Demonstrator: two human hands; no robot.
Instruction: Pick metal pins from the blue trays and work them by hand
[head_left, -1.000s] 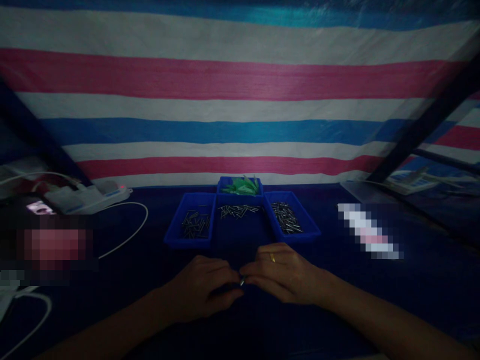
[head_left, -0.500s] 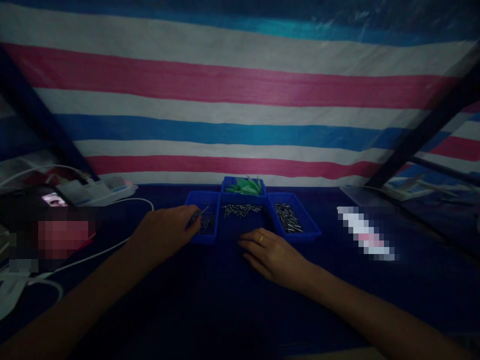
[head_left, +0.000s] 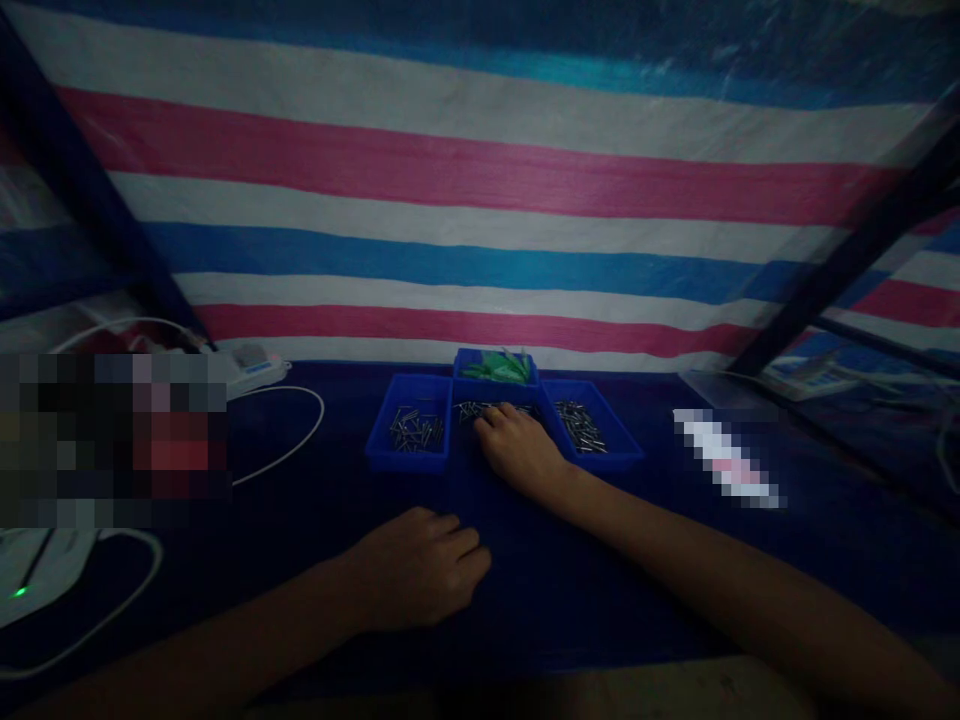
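Observation:
My right hand (head_left: 517, 447) reaches forward into the middle blue tray (head_left: 480, 470), fingertips down on a pile of small metal pins (head_left: 472, 409); the fingers are bent and what they grip is hidden. My left hand (head_left: 420, 575) rests on the dark blue table near me with fingers curled under; nothing shows in it. The left blue tray (head_left: 409, 437) holds metal pins, the right blue tray (head_left: 592, 430) holds more pins, and the rear blue tray (head_left: 496, 366) holds green plastic pieces.
A striped pink, white and blue tarp (head_left: 480, 200) hangs behind the table. A white power strip (head_left: 251, 368) and white cables (head_left: 292, 440) lie at left. A dark slanted pole (head_left: 840, 270) stands at right, and a white device with a green light (head_left: 30, 580) sits at lower left.
My left hand has drawn back from the left tray to the near table. My right hand has moved forward from the table into the middle tray's pins.

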